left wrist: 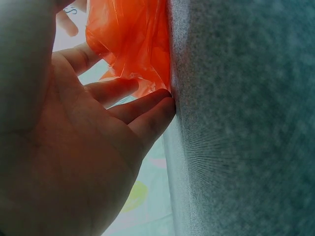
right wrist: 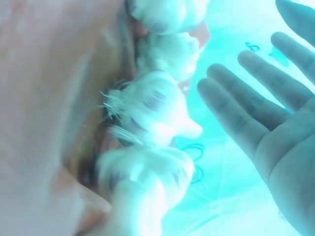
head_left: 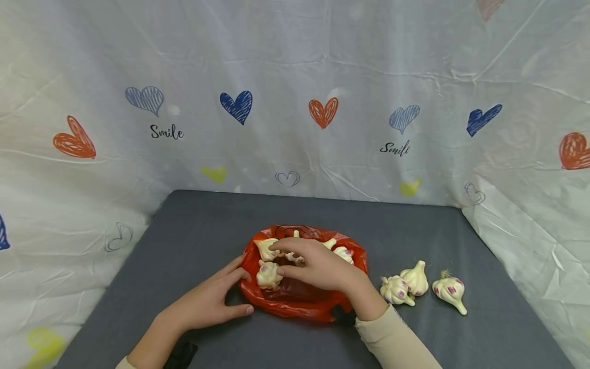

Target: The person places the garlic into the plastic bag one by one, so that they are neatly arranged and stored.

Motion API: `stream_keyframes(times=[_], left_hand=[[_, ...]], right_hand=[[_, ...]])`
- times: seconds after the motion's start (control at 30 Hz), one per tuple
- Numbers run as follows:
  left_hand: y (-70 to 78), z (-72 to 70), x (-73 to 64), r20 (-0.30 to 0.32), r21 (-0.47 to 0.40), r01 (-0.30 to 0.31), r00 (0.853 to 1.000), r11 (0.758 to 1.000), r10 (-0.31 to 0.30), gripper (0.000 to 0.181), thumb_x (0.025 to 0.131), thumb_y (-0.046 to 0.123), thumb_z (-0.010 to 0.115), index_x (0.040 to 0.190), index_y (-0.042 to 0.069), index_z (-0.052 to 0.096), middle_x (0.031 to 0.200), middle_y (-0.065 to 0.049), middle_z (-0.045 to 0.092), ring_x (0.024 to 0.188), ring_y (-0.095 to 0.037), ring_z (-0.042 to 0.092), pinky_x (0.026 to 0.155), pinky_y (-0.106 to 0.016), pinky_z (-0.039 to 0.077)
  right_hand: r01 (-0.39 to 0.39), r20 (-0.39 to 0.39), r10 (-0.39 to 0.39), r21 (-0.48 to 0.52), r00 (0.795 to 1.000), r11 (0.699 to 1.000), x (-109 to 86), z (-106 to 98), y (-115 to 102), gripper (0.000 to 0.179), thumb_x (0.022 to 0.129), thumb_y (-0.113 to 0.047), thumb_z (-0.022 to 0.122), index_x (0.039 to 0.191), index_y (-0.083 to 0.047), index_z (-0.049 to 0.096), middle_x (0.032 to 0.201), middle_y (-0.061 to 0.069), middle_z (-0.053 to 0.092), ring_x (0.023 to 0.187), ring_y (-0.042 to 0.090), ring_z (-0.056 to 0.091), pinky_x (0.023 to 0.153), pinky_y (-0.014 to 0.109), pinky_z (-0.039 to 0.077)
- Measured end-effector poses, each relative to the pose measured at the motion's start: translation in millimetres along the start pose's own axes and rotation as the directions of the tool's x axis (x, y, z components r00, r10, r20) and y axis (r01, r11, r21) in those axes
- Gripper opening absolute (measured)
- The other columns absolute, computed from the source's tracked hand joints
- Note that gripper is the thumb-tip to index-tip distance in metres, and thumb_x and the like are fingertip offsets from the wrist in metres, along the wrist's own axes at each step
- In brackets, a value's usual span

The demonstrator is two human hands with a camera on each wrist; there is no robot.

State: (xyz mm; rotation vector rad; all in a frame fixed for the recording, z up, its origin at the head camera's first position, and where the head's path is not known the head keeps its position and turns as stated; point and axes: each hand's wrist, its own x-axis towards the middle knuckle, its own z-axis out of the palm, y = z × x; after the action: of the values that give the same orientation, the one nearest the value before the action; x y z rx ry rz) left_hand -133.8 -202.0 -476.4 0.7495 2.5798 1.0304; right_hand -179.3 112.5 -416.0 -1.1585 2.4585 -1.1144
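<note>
While my spread left hand [head_left: 207,301] touches the lower-centre red bag [head_left: 281,308] without gripping, my empty, straight-fingered right hand [head_left: 318,264] hovers over its garlic [head_left: 268,275], nearer the loose bulbs [head_left: 415,279] at lower right.

**Hearts [head_left: 236,106] around a grey table [head_left: 207,220]**

A creased white sheet [head_left: 276,46] rises behind its far edge and flanks its left and right edges. On it: 2 "Smile" prints [head_left: 167,132]; above the far edge, 2 yellow hearts [head_left: 213,174].
</note>
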Motion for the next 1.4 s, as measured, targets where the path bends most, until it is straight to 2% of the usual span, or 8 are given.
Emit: stream_keyframes(times=[0.17,0.3,0.47,0.53,0.73,0.93,1.2,1.4], left_hand=[[-2.0,1.3,0.1,-0.004,0.004,0.008,1.0,1.0,-0.008,0.044,0.094,0.061,0.082,0.125,0.04,0.061,0.18,-0.007,0.022,0.161,-0.039,0.031,0.116,-0.066,0.042],[-2.8,1.9,0.4,-0.004,0.006,0.014,1.0,1.0,-0.014,0.044,0.093,0.062,0.082,0.125,0.041,0.061,0.18,-0.007,0.021,0.161,-0.039,0.031,0.117,-0.065,0.042],[-2.7,2.1,1.2,-0.003,0.006,0.015,1.0,1.0,-0.015,0.044,0.093,0.062,0.083,0.125,0.041,0.061,0.18,-0.007,0.021,0.161,-0.039,0.031,0.116,-0.066,0.042],[-2.6,2.1,1.5,-0.003,0.006,0.016,1.0,1.0,-0.016,0.043,0.093,0.061,0.083,0.125,0.041,0.061,0.18,-0.007,0.021,0.161,-0.039,0.031,0.116,-0.065,0.041],[-1.8,2.4,3.0,-0.003,0.011,0.018,1.0,1.0,-0.018,0.044,0.093,0.062,0.083,0.124,0.041,0.06,0.18,-0.009,0.021,0.161,-0.041,0.03,0.116,-0.067,0.041],[-1.0,1.4,2.0,-0.001,0.006,0.021,1.0,1.0,-0.021,0.044,0.093,0.061,0.083,0.125,0.041,0.061,0.18,-0.007,0.02,0.162,-0.04,0.029,0.117,-0.066,0.041],[0.4,0.7,1.8,0.001,0.007,0.008,1.0,1.0,-0.008,0.043,0.094,0.061,0.082,0.125,0.04,0.061,0.18,-0.008,0.021,0.161,-0.041,0.03,0.116,-0.067,0.042],[-0.8,1.0,0.7,0.006,0.001,0.02,1.0,1.0,-0.02,0.042,0.094,0.061,0.083,0.124,0.04,0.061,0.18,-0.01,0.021,0.162,-0.041,0.029,0.116,-0.067,0.042]], right_hand=[[-0.003,-0.028,0.002,-0.012,1.0,1.0,-2.8,-7,-1,0.054,0.107,-0.036,0.074,0.155,-0.016,0.06,0.153,-0.009,0.061,0.141,0.025,0.059,0.113,0.049,0.051],[0.003,-0.059,-0.004,-0.032,0.998,0.999,-4.3,-12,0,0.054,0.107,-0.038,0.075,0.155,-0.018,0.061,0.154,-0.012,0.059,0.144,0.016,0.056,0.116,0.047,0.049],[-0.003,-0.103,-0.001,-0.037,0.995,0.999,-8.8,-21,0,0.049,0.106,-0.037,0.076,0.153,-0.027,0.063,0.153,-0.015,0.061,0.143,0.005,0.052,0.117,0.044,0.048],[-0.011,-0.113,0.007,-0.035,0.994,0.999,-11.1,-24,1,0.048,0.106,-0.039,0.075,0.152,-0.029,0.063,0.153,-0.014,0.061,0.144,0.007,0.053,0.116,0.045,0.048],[-0.024,-0.136,0.023,-0.005,0.99,1.0,-17.0,-33,1,0.049,0.106,-0.036,0.076,0.152,-0.028,0.063,0.152,-0.008,0.062,0.14,0.025,0.06,0.112,0.054,0.051],[-0.036,-0.186,0.032,-0.015,0.982,0.999,-25.3,-45,1,0.048,0.106,-0.038,0.076,0.151,-0.027,0.063,0.15,-0.008,0.063,0.132,0.015,0.063,0.107,0.057,0.053],[-0.096,-0.242,0.099,0.021,0.965,0.995,-36.7,-62,7,0.05,0.105,-0.038,0.078,0.151,-0.027,0.063,0.15,-0.006,0.063,0.134,0.03,0.064,0.104,0.066,0.053],[-0.133,-0.261,0.138,0.038,0.956,0.99,-45.7,-73,9,0.048,0.105,-0.04,0.077,0.15,-0.031,0.063,0.15,-0.01,0.063,0.134,0.025,0.064,0.106,0.065,0.052]])
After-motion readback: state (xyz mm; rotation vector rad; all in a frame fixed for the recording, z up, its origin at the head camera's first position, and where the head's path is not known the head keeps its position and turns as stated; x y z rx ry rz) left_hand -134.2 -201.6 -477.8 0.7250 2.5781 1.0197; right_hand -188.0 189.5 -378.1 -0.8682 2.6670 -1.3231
